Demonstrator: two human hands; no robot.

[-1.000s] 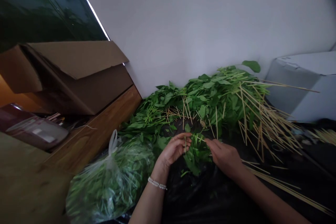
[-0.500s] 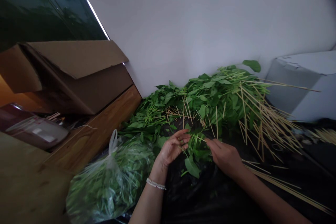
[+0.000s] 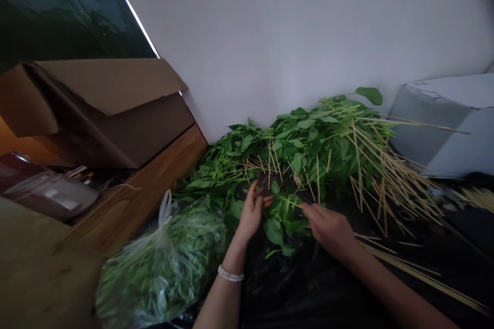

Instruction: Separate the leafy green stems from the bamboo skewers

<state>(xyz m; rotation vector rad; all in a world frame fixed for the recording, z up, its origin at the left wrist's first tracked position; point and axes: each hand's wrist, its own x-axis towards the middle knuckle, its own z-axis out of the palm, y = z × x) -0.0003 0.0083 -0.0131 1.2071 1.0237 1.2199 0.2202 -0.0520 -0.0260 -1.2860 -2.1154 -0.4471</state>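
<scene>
My right hand point(image 3: 332, 229) is closed on a thin bamboo skewer, most of it hidden by the fingers. At its tip hangs a small bunch of leafy green stems point(image 3: 285, 216), seemingly threaded on the skewer. My left hand point(image 3: 253, 208), a beaded bracelet at its wrist, is just left of this bunch. Its fingers are spread and hold nothing that I can see. Behind both hands lies a long heap of leafy greens point(image 3: 301, 136), with many skewers point(image 3: 389, 175) sticking out, thickest on the right.
A tied clear plastic bag of greens point(image 3: 165, 267) stands at the left. Loose skewers point(image 3: 424, 280) lie on black plastic point(image 3: 293, 293) at the right. An open cardboard box point(image 3: 116, 113) sits on a wooden surface; a white box point(image 3: 443, 123) stands against the wall.
My left hand has drawn slightly left, away from the bunch, and its leaf hangs free beside the hand. My right hand has stayed nearly still on the skewer.
</scene>
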